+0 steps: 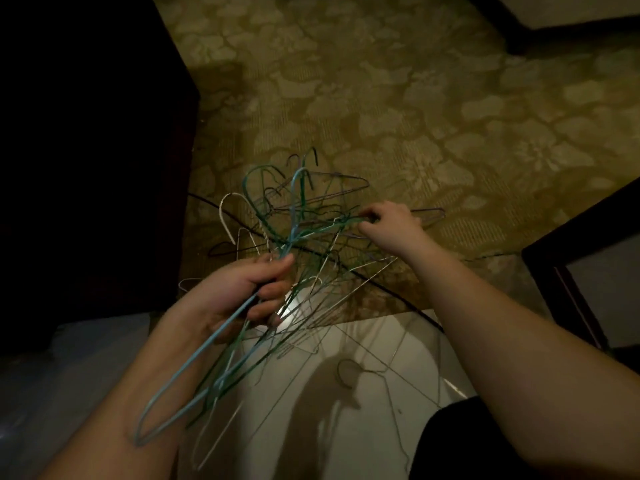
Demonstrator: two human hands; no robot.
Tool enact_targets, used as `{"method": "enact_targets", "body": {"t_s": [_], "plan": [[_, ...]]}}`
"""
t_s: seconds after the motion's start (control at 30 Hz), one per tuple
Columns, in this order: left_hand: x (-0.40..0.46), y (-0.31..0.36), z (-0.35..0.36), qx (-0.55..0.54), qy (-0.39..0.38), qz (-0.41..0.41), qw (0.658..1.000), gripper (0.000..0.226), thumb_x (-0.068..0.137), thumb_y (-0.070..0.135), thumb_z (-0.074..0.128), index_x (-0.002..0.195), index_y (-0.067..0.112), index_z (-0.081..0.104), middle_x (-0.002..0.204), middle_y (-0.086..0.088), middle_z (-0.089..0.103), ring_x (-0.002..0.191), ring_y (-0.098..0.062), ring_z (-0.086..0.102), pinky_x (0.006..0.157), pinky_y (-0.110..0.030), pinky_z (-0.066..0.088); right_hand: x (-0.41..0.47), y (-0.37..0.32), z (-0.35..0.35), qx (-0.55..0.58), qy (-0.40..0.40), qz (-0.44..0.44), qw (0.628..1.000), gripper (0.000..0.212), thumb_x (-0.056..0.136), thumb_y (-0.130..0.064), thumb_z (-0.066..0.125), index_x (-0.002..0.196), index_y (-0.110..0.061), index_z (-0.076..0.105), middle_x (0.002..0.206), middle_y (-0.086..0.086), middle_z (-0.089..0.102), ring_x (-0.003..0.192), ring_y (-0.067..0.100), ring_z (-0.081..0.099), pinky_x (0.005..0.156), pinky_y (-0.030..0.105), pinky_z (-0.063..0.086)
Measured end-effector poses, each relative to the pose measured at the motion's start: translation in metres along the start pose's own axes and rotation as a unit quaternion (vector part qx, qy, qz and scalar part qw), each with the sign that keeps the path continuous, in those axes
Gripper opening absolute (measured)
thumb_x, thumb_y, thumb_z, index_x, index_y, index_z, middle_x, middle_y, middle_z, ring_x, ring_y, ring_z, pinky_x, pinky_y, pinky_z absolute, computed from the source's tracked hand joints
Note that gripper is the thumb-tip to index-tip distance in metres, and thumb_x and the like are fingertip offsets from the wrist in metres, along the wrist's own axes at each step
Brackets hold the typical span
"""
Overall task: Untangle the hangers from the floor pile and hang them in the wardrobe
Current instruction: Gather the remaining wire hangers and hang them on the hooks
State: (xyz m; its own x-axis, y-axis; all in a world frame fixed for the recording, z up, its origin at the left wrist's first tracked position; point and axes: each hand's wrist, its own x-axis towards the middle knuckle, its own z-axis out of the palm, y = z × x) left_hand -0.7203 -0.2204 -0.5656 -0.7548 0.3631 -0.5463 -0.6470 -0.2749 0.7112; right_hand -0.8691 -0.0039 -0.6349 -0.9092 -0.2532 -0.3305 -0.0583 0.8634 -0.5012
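A tangle of thin wire hangers (298, 216) in green, light blue, white and grey lies over the carpet and the pale floor. My left hand (242, 289) grips a bundle of them at the necks; a light blue hanger (194, 362) runs down past my wrist. My right hand (388, 220) pinches a green wire at the right side of the tangle. A loose grey hanger (349, 372) lies on the pale floor below.
Dark wardrobe (86, 150) fills the left side. Patterned olive carpet (415, 116) stretches ahead. A black cable (391, 289) crosses under the pile. A dark-framed panel (588, 271) stands at right, and a dark baseboard (554, 32) runs top right.
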Motion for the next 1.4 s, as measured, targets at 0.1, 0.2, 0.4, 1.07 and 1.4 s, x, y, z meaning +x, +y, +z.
{"method": "enact_targets", "body": {"t_s": [0.1, 0.2, 0.4, 1.07, 1.4], "plan": [[-0.005, 0.002, -0.005, 0.04, 0.034, 0.021, 0.998, 0.033, 0.094, 0.026, 0.056, 0.065, 0.014, 0.045, 0.049, 0.003, 0.034, 0.031, -0.005, 0.032, 0.042, -0.022, 0.047, 0.008, 0.002, 0.011, 0.062, 0.03, 0.04, 0.997, 0.041, 0.094, -0.037, 0.052, 0.133, -0.024, 0.055, 0.138, 0.006, 0.045, 0.132, 0.028, 0.039, 0.111, 0.051, 0.03], [-0.012, 0.0, -0.014, 0.045, 0.078, 0.045, 0.995, 0.029, 0.085, 0.024, 0.064, 0.07, 0.013, 0.043, 0.05, 0.003, 0.034, 0.031, -0.005, 0.029, 0.04, -0.021, 0.043, 0.009, 0.001, 0.019, 0.217, 0.046, 0.128, 0.967, 0.064, 0.094, -0.04, 0.057, 0.149, -0.015, 0.033, 0.152, 0.011, 0.031, 0.136, 0.032, 0.037, 0.111, 0.045, 0.035], [-0.031, -0.007, -0.038, 0.055, 0.094, 0.045, 0.993, 0.033, 0.074, 0.026, 0.073, 0.072, 0.014, 0.042, 0.048, 0.005, 0.038, 0.035, -0.007, 0.03, 0.043, -0.022, 0.04, -0.006, -0.008, 0.046, 0.252, -0.128, 0.112, 0.952, 0.066, 0.085, -0.071, 0.05, 0.133, -0.026, 0.052, 0.128, 0.0, 0.061, 0.118, 0.022, 0.056, 0.105, 0.044, 0.04], [-0.071, -0.042, -0.048, 0.181, 0.349, -0.089, 0.915, 0.007, 0.088, 0.01, 0.068, 0.092, 0.009, 0.062, 0.067, -0.002, 0.066, 0.05, -0.01, 0.055, 0.052, -0.025, 0.042, -0.017, -0.053, 0.087, 0.058, -0.239, -0.087, 0.965, 0.026, 0.092, -0.033, 0.065, 0.114, -0.019, 0.067, 0.108, 0.001, 0.065, 0.096, 0.017, 0.056, 0.081, 0.027, 0.041], [-0.086, -0.039, -0.032, 0.108, 0.28, -0.026, 0.954, 0.021, 0.085, 0.022, 0.066, 0.096, 0.004, 0.066, 0.055, 0.002, 0.038, 0.047, -0.012, 0.032, 0.044, -0.02, 0.026, -0.011, -0.045, 0.026, 0.19, -0.132, -0.1, 0.968, 0.01, 0.093, -0.038, 0.062, 0.101, -0.038, 0.068, 0.11, -0.007, 0.066, 0.104, 0.013, 0.059, 0.091, 0.031, 0.047]]}}
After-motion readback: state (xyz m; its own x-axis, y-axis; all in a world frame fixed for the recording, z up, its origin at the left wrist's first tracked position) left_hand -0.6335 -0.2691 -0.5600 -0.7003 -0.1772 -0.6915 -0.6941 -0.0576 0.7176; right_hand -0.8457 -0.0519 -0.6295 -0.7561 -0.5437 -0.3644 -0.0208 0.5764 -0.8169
